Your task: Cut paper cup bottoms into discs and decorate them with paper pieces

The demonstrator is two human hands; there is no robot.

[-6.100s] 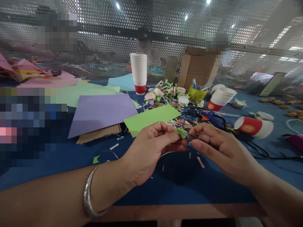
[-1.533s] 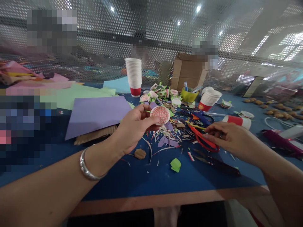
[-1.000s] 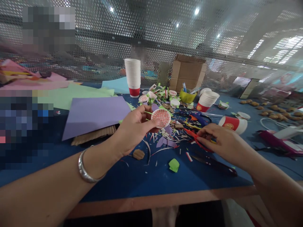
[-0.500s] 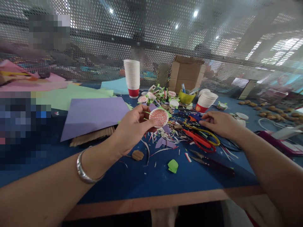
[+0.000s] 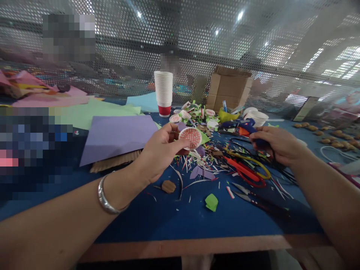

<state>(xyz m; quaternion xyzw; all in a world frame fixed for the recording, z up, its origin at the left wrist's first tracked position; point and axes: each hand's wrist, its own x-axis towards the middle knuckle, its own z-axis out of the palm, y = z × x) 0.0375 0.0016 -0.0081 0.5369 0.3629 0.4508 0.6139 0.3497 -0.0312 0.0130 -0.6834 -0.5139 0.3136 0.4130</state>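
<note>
Between thumb and fingers, my left hand [image 5: 164, 150] pinches a round white paper disc [image 5: 190, 138] with a red grid drawn on it. A bit of purple paper shows behind the disc. My right hand [image 5: 278, 144] is wrapped round the handle of a blue glue gun [image 5: 244, 124], raised above the table with its nozzle pointing left. Below it lie red-handled scissors [image 5: 247, 172] and a yellow-handled pair [image 5: 260, 165]. Paper scraps [image 5: 194, 161] are strewn under both hands. A green paper piece [image 5: 211, 202] and a brown cardboard piece [image 5: 168, 186] lie nearer me.
A tall stack of paper cups [image 5: 163, 92] stands at the back, left of a cardboard box [image 5: 228, 88]. Open dark-handled scissors [image 5: 261, 202] lie front right. Purple paper [image 5: 118, 135] covers cardboard at left. Small decorated discs [image 5: 194, 112] are heaped behind my left hand. Walnut-like lumps [image 5: 337, 140] sit far right.
My right hand has lifted the glue gun off the table, and its nozzle now points left. The left hand still holds the disc. The whole view has shifted slightly.
</note>
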